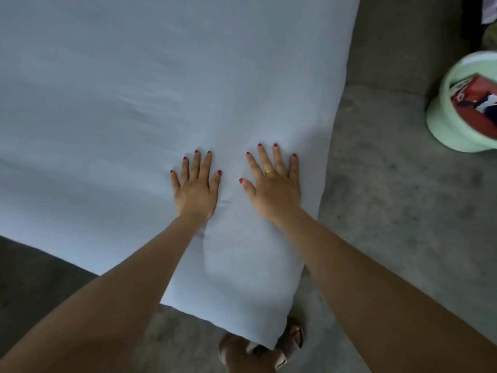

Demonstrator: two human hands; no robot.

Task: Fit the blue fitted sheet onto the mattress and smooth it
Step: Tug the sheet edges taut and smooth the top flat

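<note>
Blue fitted sheet [134,103] — flat hands [195,188] atop

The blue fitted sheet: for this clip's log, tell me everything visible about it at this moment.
The pale blue fabric fitted sheet covers the mattress top, filling most of the view. It looks like soft, matte cloth, mostly flat with faint creases. At the near corner it drapes down toward the grey concrete floor, with a rounded bulge below the wrists. The left hand and right hand both press flat on it, fingers spread, side by side near that corner. Its lowest point hangs by the person's sandalled foot.
</note>
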